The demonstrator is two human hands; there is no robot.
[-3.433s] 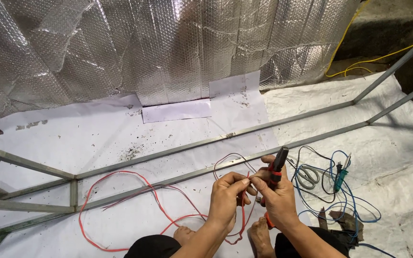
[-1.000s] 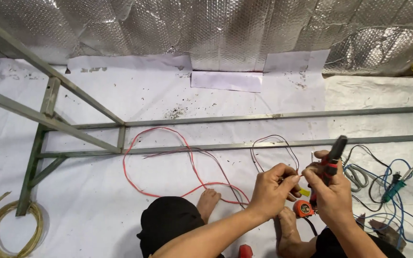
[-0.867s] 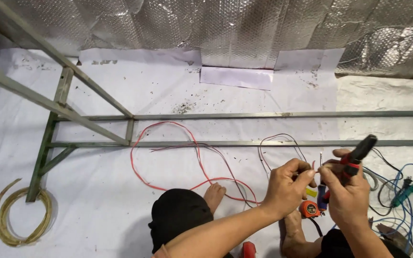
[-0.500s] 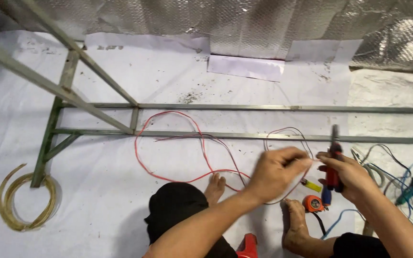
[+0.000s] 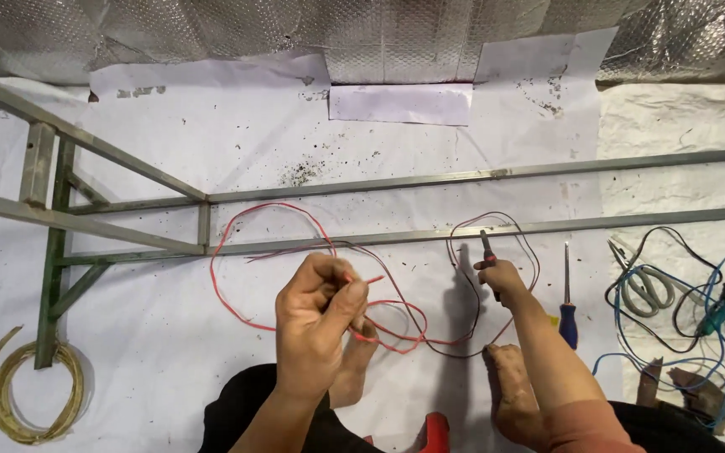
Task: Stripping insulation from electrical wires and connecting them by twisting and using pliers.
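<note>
The red wire lies in loose loops on the white sheet, crossing the lower bar of the grey metal frame, and its free end rises into your left hand. That hand's fingers are curled together, pinching the wire end between thumb and forefinger. Your right hand is closed around a dark-handled tool with its tip pointing up toward the frame bar. Just right of it lies a blue-handled screwdriver. Farther right sit scissors among tangled blue cable. A yellowish coil rests at far left.
</note>
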